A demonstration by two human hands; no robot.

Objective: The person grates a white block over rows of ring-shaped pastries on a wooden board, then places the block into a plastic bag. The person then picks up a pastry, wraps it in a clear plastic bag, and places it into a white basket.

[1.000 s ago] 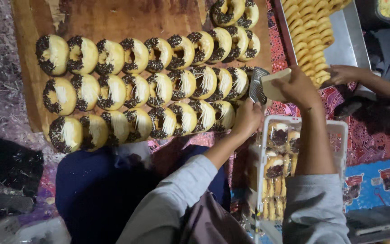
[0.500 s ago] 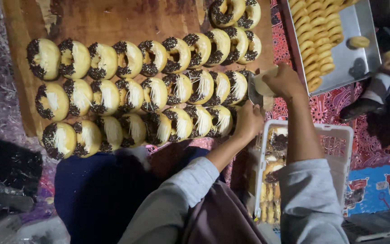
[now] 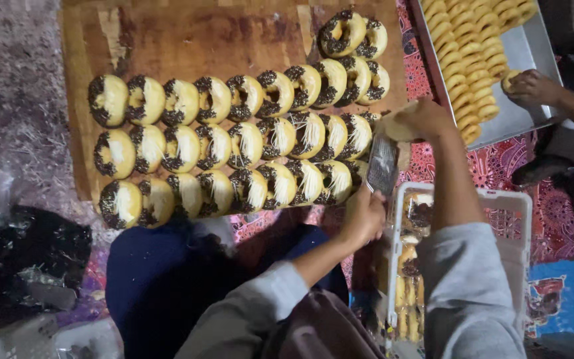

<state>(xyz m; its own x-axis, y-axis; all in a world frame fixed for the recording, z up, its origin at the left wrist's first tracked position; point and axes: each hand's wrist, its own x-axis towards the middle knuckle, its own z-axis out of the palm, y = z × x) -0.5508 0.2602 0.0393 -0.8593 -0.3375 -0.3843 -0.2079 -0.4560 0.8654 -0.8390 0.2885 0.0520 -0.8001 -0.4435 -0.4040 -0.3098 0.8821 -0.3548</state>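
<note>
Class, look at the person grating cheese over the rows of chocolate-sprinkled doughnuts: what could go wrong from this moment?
1. The right hand presses a small cheese block on the grater; fingertips might get scraped.
2. The grater hangs past the wooden board, so shreds could miss the doughnuts and land on the patterned cloth.

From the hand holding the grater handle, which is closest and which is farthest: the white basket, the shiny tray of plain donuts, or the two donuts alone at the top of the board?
Measured from the left hand in the head view:
1. White basket, just to its right, beside the wrist.
2. Two donuts alone at the top, up at the board's far edge.
3. Shiny tray, far off at the upper right, where another person's hand rests.
</note>
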